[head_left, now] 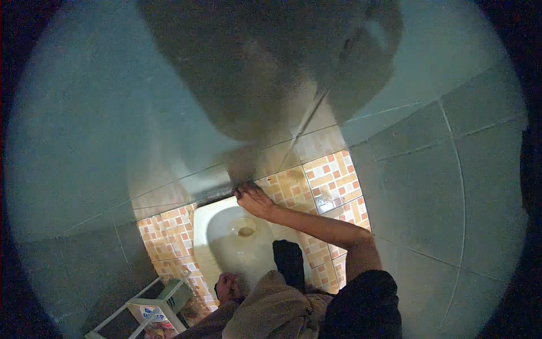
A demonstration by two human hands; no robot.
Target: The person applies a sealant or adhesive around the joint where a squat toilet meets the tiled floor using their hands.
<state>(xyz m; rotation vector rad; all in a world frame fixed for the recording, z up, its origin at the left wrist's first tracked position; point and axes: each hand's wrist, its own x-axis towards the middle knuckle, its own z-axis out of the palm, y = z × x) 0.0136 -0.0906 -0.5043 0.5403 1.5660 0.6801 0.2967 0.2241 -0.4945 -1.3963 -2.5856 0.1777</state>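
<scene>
My right hand (pixel 254 200) reaches across to the far rim of a white squat toilet (pixel 199 226), bare forearm coming from the right. Its fingers are curled down at the rim's far right, beside the dark strip (pixel 217 198) along the wall. Whether something small is inside them is hidden. Low over the near left side of the toilet is my left hand (pixel 228 287), its fingers bent and dim; what they hold, if anything, does not show. A black rounded shape (pixel 289 261) stands over the toilet's right side; its kind is unclear.
Orange and white patterned tiles (pixel 333 175) surround the toilet. Grey-green tiled walls (pixel 418 186) close in at the front and both sides. At lower left stands a white frame (pixel 130 305) with a labelled pack (pixel 155 316). My brown-clothed lap (pixel 271 311) fills the near side.
</scene>
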